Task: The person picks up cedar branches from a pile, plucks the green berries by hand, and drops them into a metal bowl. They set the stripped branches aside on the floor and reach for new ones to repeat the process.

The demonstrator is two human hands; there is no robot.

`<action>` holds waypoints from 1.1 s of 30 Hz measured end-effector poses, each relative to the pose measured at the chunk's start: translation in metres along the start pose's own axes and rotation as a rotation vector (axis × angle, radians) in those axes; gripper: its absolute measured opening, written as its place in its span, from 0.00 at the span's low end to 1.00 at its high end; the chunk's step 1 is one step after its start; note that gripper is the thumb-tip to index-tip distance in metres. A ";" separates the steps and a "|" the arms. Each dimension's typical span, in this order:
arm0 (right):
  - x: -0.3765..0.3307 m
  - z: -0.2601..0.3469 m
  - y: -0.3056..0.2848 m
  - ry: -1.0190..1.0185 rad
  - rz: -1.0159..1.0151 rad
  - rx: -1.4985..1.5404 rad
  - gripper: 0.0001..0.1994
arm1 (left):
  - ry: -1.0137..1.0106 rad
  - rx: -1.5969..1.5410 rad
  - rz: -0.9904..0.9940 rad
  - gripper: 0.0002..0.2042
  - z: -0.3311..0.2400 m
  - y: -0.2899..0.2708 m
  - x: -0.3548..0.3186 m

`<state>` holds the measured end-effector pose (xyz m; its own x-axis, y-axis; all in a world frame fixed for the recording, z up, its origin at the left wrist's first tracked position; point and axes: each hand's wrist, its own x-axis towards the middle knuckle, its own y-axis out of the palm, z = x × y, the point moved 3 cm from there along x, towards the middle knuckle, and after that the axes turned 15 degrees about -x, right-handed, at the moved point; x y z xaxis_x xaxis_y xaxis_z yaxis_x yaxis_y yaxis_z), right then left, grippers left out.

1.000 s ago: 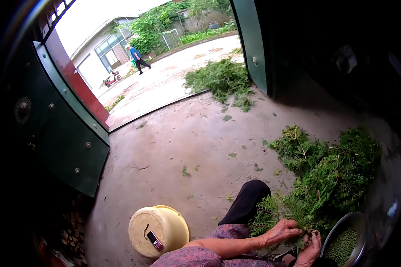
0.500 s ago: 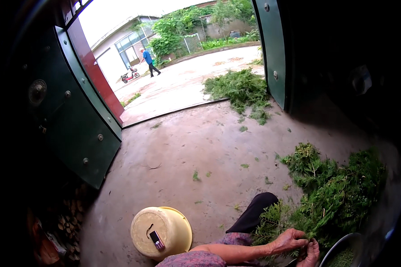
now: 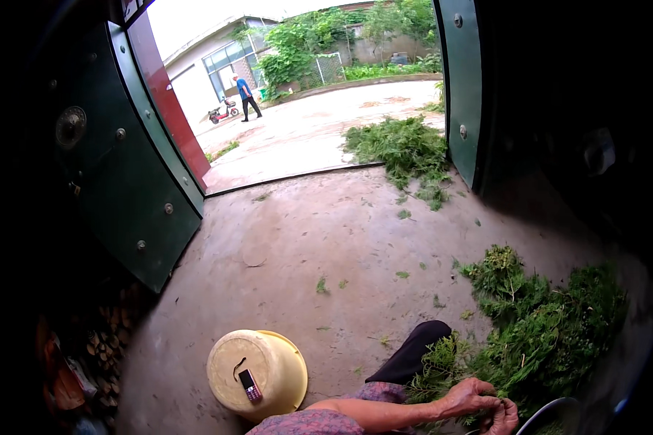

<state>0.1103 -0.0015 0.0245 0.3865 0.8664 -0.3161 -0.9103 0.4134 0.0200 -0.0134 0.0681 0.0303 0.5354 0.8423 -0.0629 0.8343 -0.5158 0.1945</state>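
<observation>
At the lower right, my left hand [image 3: 473, 397] is closed with its fingertips pinched on a leafy evergreen sprig [image 3: 440, 362]. My right hand [image 3: 502, 418] meets it there, fingers curled and pressed together; whatever is between them is too small to make out. Just beyond both hands lies a heap of cut evergreen branches [image 3: 551, 333] on the floor. Beside my right hand shows the pale curved rim of a round container [image 3: 548, 412], its inside mostly dark and cut off by the lower edge.
An upturned yellow bucket [image 3: 232, 366] stands to my left with a mobile phone [image 3: 250, 385] on its base. More evergreen cuttings [image 3: 403, 148] lie at the doorway between dark green doors [image 3: 127, 196]. Outside, a person [image 3: 245, 96] walks near a red scooter [image 3: 223, 111]. Firewood [image 3: 109, 366] is stacked left.
My view has shifted slightly, so the doorway sits farther right. Both hands stay together at the sprig with slightly altered fingers. The person outside has taken a step toward the scooter.
</observation>
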 end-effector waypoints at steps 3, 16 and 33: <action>0.005 -0.007 -0.004 -0.055 0.033 -0.059 0.08 | 0.001 -0.080 -0.017 0.13 -0.002 -0.005 -0.002; 0.004 -0.012 0.007 0.116 0.173 0.227 0.10 | -0.151 -0.394 0.058 0.10 -0.006 -0.010 -0.008; 0.003 -0.008 0.020 0.198 0.291 0.183 0.11 | -0.092 -0.442 -0.001 0.07 0.006 -0.012 -0.005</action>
<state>0.0923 0.0072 0.0158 0.0636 0.8916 -0.4483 -0.9293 0.2167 0.2992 -0.0252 0.0685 0.0225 0.5604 0.8152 -0.1463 0.7094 -0.3812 0.5928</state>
